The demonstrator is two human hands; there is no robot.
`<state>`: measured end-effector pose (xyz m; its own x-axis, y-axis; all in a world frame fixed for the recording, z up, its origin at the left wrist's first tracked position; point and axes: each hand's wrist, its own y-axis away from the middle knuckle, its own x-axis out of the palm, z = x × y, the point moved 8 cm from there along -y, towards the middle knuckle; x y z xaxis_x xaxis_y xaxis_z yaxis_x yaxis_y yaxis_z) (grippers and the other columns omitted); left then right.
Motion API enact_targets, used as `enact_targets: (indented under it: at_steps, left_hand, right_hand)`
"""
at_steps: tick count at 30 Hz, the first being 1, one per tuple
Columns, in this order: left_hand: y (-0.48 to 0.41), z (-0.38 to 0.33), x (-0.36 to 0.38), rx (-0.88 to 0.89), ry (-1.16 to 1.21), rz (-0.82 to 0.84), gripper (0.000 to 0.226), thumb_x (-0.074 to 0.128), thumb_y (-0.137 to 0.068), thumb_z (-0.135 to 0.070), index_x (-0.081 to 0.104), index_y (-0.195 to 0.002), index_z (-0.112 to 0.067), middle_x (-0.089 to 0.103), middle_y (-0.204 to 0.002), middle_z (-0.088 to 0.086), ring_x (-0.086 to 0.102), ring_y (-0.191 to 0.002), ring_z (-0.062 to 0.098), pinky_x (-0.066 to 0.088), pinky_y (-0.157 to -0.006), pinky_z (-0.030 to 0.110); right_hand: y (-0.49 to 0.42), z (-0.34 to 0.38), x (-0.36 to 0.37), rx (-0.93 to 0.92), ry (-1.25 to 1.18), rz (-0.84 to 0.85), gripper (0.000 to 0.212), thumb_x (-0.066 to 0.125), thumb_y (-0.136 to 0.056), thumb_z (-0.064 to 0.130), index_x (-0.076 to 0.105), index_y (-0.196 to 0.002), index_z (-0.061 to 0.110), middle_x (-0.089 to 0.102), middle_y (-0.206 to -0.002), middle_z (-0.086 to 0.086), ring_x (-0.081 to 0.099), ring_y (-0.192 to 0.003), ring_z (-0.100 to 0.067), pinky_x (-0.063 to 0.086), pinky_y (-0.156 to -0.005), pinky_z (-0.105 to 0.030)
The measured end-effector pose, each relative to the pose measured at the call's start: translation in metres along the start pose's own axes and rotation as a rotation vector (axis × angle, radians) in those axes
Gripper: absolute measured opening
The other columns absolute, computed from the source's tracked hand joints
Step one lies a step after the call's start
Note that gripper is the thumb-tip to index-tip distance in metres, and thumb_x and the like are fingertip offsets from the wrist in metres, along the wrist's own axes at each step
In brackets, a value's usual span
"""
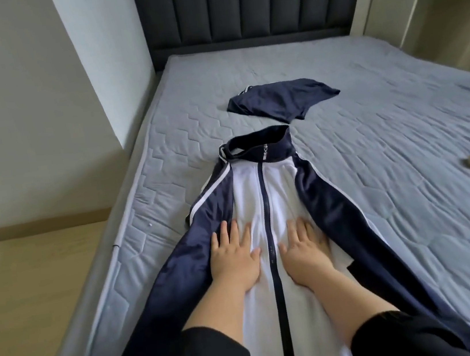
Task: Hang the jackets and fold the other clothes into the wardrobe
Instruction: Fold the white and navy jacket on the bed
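Head view: smoothing zipped jacket on bed with left grip and right grip pressed flat, holding nothing; hanger judged needed next.

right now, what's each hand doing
Left hand: open, fingers flat, pressing on the navy and white zip-up track jacket.
Right hand: open, fingers flat, pressing on the same jacket's white front.
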<state>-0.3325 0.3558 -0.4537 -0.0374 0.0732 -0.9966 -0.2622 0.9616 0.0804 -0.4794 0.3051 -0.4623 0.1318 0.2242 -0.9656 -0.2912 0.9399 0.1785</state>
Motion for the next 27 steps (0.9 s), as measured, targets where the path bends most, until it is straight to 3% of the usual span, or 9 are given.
enact_targets:
  at_steps: [11,18,25,27]
  left_hand:
    - [0.063,-0.009,-0.006,0.034,0.001,0.014,0.061,0.018,-0.1,-0.041,-0.006,-0.152,-0.021,-0.01,-0.16,0.004,-0.012,-0.146,0.025,-0.005,-0.118,0.044]
    - [0.14,0.015,0.003,-0.033,0.136,-0.058,0.059,0.024,-0.099,-0.04,-0.001,-0.151,-0.036,-0.007,-0.161,-0.007,-0.009,-0.147,0.019,-0.007,-0.116,0.044]
    - [0.202,0.094,-0.013,-0.237,0.139,-0.242,0.069,0.035,-0.095,-0.053,0.003,-0.153,-0.03,0.003,-0.161,0.004,-0.006,-0.147,0.027,0.001,-0.114,0.055]
    - [0.21,0.122,-0.018,-0.326,0.157,-0.236,0.081,0.039,-0.089,-0.064,0.006,-0.153,-0.026,0.011,-0.159,0.007,0.006,-0.146,0.027,0.01,-0.112,0.053]
  right_hand:
    - [0.081,0.002,0.007,0.009,0.066,0.068,0.059,0.007,-0.098,0.031,-0.014,-0.151,0.015,-0.016,-0.16,-0.003,-0.015,-0.146,-0.017,-0.008,-0.118,-0.044]
    - [0.154,0.037,0.021,0.114,-0.226,0.062,0.061,0.019,-0.097,0.028,0.001,-0.153,0.012,-0.004,-0.161,-0.002,-0.009,-0.147,-0.018,-0.007,-0.116,-0.048]
    - [0.199,0.095,0.032,0.2,-0.364,0.067,0.063,0.019,-0.094,0.019,-0.004,-0.152,0.009,-0.012,-0.16,-0.004,-0.014,-0.147,-0.02,-0.01,-0.114,-0.051]
    - [0.204,0.11,0.038,0.153,-0.344,-0.002,0.061,0.018,-0.096,0.021,-0.002,-0.153,0.01,-0.01,-0.161,-0.003,-0.013,-0.147,-0.02,-0.01,-0.115,-0.051]
